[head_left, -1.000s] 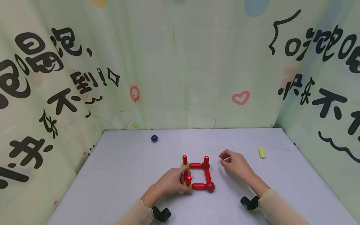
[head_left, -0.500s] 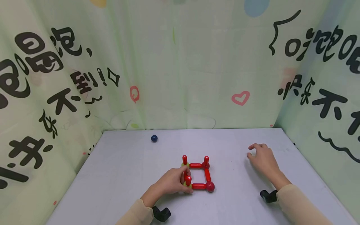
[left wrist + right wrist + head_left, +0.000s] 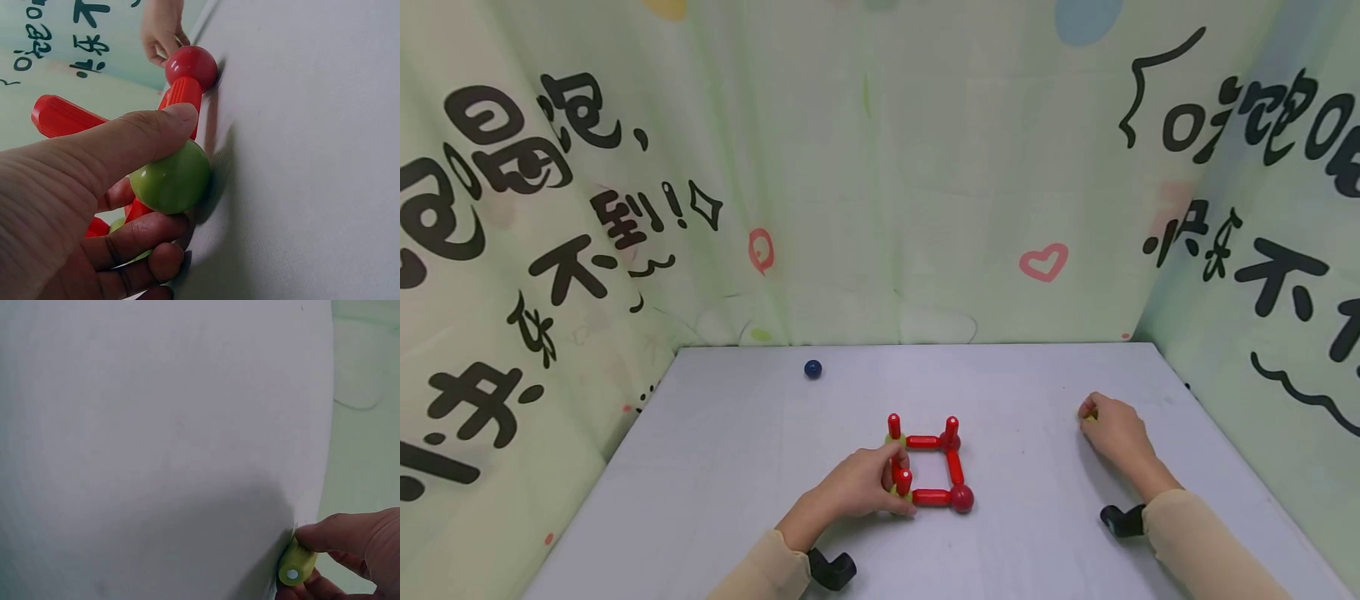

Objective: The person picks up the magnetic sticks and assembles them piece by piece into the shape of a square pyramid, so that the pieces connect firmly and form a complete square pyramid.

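A square frame of red building rods (image 3: 931, 497) with ball joints stands in the middle of the table in the head view. Two corners carry dark red balls (image 3: 962, 498), and the left-side ones are green. Short red rods point up from three corners. My left hand (image 3: 859, 483) grips the frame's near left corner, thumb and fingers around the green ball (image 3: 172, 178) and the red rod beside it. Far to the right, my right hand (image 3: 1118, 435) pinches a short yellow-green rod (image 3: 299, 561), whose pale round end shows in the right wrist view.
A dark blue ball (image 3: 812, 369) lies near the table's back edge, left of centre. Pale printed curtains (image 3: 880, 208) surround the white table (image 3: 737, 433) at the back and sides. A black strap piece (image 3: 833, 571) is on each wrist.
My right hand has moved right, away from the frame, and has taken hold of the yellow-green rod that lay on the table. The left hand and the frame have stayed put.
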{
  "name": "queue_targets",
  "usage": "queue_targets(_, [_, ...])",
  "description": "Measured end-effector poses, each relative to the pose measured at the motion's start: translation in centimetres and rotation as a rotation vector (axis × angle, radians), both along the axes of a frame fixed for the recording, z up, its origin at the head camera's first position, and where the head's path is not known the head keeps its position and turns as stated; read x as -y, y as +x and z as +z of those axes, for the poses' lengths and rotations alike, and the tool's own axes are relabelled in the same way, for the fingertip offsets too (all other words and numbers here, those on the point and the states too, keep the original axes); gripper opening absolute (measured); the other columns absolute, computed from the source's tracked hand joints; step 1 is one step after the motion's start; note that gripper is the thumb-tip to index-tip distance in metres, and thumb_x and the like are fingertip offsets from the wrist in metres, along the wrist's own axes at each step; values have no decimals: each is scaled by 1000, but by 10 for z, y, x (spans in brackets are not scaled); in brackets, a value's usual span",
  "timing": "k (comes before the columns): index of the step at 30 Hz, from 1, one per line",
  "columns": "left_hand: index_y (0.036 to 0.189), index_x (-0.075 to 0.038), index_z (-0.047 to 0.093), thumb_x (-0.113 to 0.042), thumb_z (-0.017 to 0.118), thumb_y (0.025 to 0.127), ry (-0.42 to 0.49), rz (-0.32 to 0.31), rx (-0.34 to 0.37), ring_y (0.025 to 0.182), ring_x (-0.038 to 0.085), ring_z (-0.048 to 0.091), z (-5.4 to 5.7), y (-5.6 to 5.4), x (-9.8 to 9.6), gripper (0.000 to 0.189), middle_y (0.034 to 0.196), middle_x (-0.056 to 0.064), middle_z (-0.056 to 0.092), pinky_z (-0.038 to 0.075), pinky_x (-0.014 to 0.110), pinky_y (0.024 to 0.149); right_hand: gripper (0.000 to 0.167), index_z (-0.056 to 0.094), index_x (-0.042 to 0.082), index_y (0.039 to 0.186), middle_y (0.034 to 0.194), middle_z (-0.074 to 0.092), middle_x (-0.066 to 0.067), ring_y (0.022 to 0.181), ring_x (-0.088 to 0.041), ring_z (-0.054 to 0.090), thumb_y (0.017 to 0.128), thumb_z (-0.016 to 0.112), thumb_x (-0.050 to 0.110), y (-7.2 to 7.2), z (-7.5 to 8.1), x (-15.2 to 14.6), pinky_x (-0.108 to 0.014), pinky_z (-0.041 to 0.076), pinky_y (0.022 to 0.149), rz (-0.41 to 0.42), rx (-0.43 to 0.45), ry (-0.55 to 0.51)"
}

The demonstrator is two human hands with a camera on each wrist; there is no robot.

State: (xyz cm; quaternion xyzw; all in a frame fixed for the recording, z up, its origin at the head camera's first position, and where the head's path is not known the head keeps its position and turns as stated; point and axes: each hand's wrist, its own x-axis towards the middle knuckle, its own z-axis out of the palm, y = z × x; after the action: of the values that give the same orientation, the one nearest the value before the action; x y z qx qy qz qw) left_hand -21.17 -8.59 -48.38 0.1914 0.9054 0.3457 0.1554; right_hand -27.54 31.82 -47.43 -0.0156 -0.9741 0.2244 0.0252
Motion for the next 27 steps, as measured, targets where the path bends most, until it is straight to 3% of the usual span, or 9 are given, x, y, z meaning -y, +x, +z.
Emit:
queue_targets(4, [105,-26,57,-34,93,75,-1,6,9,64,9,52,0,0,0,47,71,-5,58,42,23,56,22,55,-3,109,99,65,-27,86,-37,60,92,67,5,0,2,8,-48,50,73,6,58,-58])
queue_targets(10, [105,-26,57,-34,93,76,0,8,18,65,10,52,2,0,0,47,71,-4,58,43,23,57,37,61,-6,122,109,67,-26,94,-35,63,90,70,11,8,7,29,-44,53,76,74,134,-125])
queue_targets(16, [106,-26,57,-33,93,76,3,8,24,65,10,53,4,0,0,47,71,-4,58,43,23,57,35,67,-5,120,108,68,-18,97,-29,63,89,73,9,21,13,56,-34,54,72,150,181,-214])
queue_targets(27, [106,-26,57,-34,93,76,2,4,16,64,9,51,1,0,0,48,70,-5,57,41,23,56,28,65,5,110,103,68,-7,93,-21,66,87,80,9,48,27,103,-38,60,79,245,158,-335])
